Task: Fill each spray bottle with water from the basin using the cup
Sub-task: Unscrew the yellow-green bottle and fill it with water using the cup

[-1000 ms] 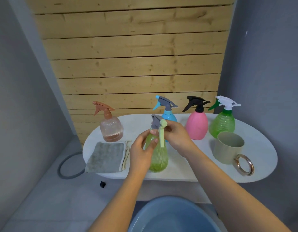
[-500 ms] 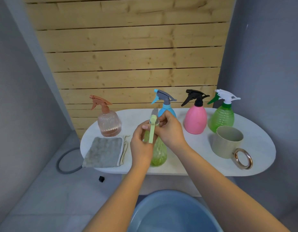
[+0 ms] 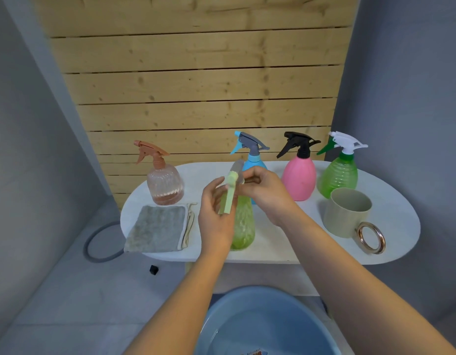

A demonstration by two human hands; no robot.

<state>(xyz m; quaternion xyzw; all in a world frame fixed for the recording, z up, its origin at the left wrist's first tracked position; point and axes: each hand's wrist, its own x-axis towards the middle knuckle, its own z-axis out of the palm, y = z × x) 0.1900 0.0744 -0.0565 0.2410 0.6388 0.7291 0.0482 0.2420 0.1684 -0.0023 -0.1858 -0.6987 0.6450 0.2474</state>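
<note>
Head view: the light-green spray bottle (image 3: 243,221) stands at the desk's (image 3: 298,248) near edge, at 9 o'clock from the cup (image 3: 347,212). Left hand (image 3: 216,213) grips its neck; right hand (image 3: 266,193) clamps the sprayer head (image 3: 233,175). Thin plastic, probably light and slippery when wet; best held at the neck. Since half a second ago, the sprayer head has turned further.

The basin (image 3: 262,321) is cut off by the bottom edge; the right hand (image 3: 266,192) hides the blue bottle (image 3: 255,163) (its lower body), fingertips blurred
</note>
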